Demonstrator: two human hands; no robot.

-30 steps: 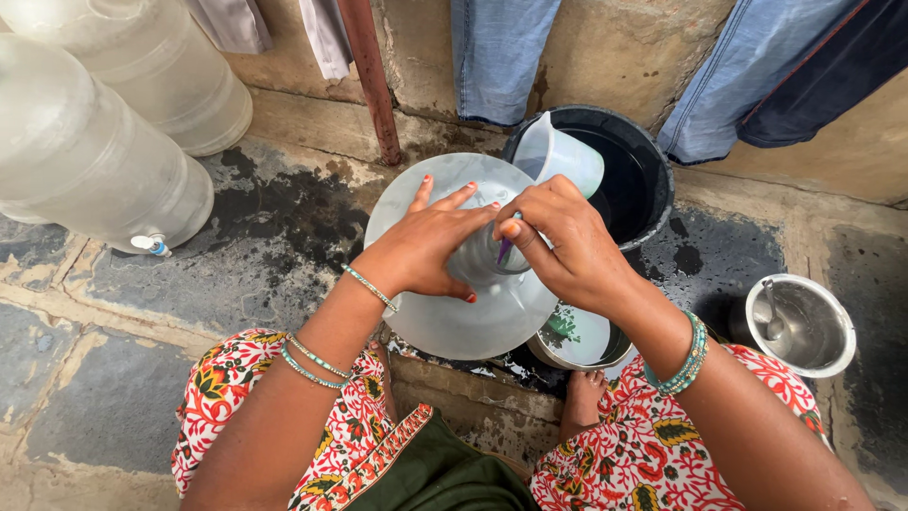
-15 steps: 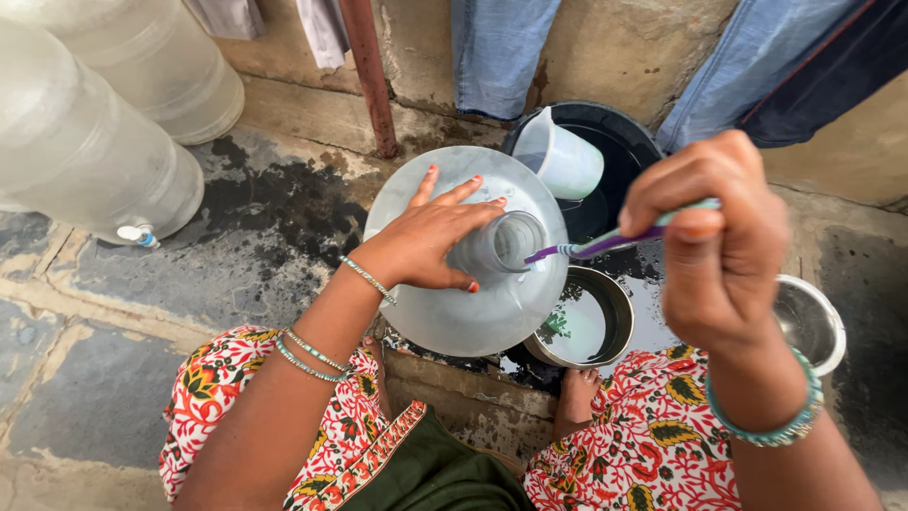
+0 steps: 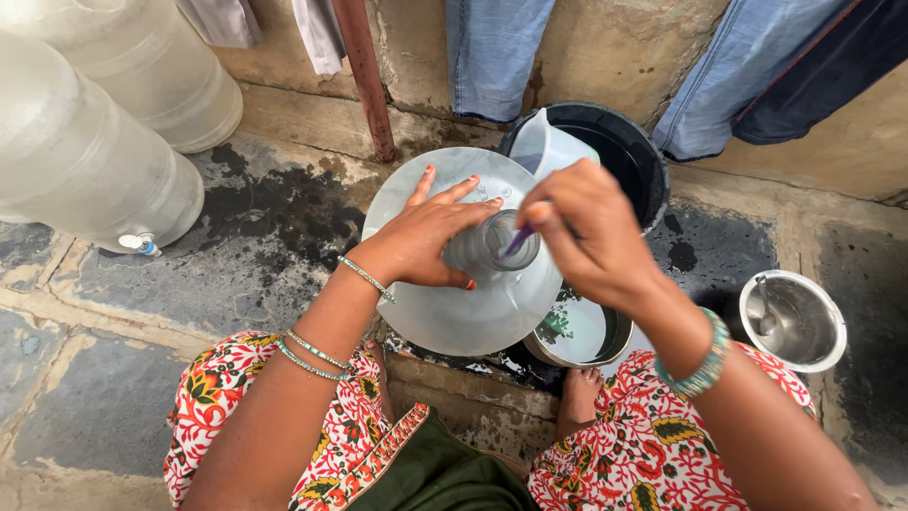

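Back over the bottle (image 3: pixel 463 274), the right hand (image 3: pixel 591 237) pinches a purple brush (image 3: pixel 518 241) into its neck; left hand (image 3: pixel 426 237) lies spread on the shoulder as before.

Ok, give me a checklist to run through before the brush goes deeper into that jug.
1. Left hand steadying the jug: ok, palm and fingers lie on its shoulder by the neck.
2. Brush lined up with the jug's mouth: ok, its purple handle enters the opening.
3. Right hand gripping the brush: ok, fingers closed round the handle's top.
4. Brush head reaching the inside wall: cannot tell, hidden in the neck.
5. Bowl clear of the jug: not ok, the jug overlaps its rim.
6. Black bucket within reach: ok, just behind the jug.
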